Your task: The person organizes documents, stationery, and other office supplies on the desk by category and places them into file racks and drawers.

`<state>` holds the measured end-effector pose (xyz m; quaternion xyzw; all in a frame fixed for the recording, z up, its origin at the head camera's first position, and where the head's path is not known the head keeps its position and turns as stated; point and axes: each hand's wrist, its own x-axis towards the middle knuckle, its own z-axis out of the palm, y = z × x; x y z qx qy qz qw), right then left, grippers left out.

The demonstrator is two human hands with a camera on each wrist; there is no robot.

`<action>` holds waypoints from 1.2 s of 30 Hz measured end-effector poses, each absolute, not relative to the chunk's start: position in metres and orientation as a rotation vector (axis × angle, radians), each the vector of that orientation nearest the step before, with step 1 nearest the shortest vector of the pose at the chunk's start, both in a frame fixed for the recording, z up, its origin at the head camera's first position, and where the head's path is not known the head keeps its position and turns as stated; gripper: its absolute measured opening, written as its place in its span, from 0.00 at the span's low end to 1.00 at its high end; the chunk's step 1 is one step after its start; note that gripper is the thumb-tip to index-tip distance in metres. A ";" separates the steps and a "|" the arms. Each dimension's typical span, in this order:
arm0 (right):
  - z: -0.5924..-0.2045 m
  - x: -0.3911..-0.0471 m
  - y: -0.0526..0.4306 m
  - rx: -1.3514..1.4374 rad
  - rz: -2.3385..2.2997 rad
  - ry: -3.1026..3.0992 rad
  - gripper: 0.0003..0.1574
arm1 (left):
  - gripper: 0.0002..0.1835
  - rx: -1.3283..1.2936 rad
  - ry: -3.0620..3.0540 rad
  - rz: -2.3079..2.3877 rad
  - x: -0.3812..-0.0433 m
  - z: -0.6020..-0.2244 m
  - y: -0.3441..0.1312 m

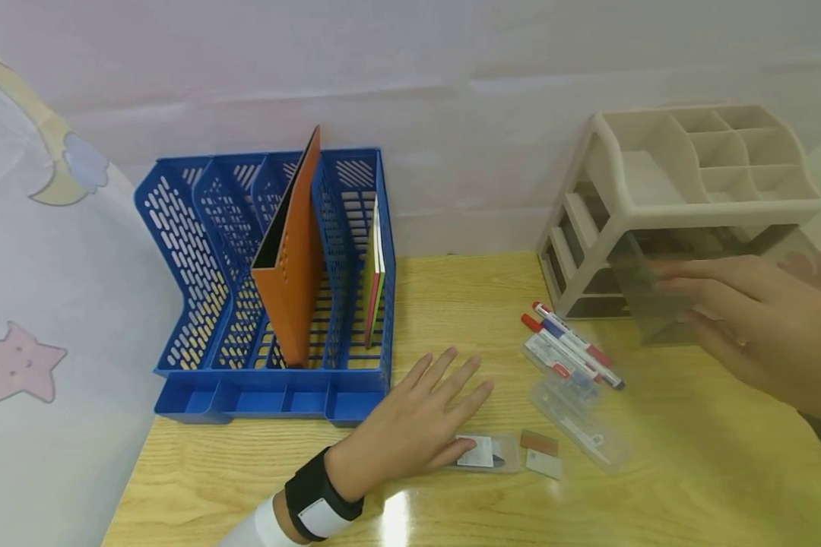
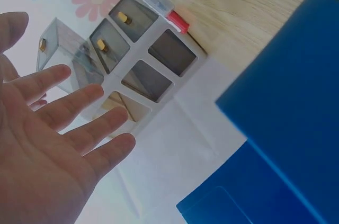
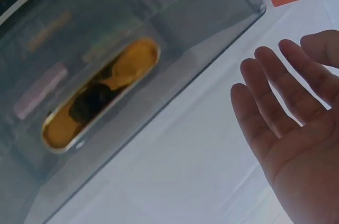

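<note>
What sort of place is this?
Probably a study or office desk: a blue desktop file organizer, capped marker pens and a desktop drawer organizer share one wood-grain tabletop.

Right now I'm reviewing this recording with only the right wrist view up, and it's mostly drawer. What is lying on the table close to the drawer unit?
Observer: Several markers lie in a loose pile on the table, just in front of the drawer unit.
Operator: Where is the left hand?
Observer: Near the front right corner of the blue rack, fingers spread; I can't tell whether it touches anything.
Operator: Besides the pulled-out drawer, are the others in that unit open?
Observer: In the left wrist view, the two other drawers with gold-coloured handles look closed.
</note>
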<state>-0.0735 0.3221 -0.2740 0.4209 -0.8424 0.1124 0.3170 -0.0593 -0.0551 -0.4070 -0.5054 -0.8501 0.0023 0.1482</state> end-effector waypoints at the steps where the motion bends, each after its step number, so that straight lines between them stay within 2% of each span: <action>1: -0.275 -0.072 0.318 1.126 0.313 -2.199 0.37 | 0.37 -1.454 -2.442 0.011 -0.059 -0.407 -0.055; 5: -0.277 -0.066 0.302 1.180 0.354 -2.146 0.31 | 0.38 -1.448 -2.434 0.018 -0.057 -0.406 -0.057; 19: -0.293 -0.038 0.274 1.216 0.214 -2.205 0.29 | 0.38 -1.442 -2.431 0.011 -0.052 -0.409 -0.064; 36: -0.354 -0.033 0.263 1.273 0.398 -2.246 0.28 | 0.39 -1.442 -2.448 0.033 -0.050 -0.414 -0.073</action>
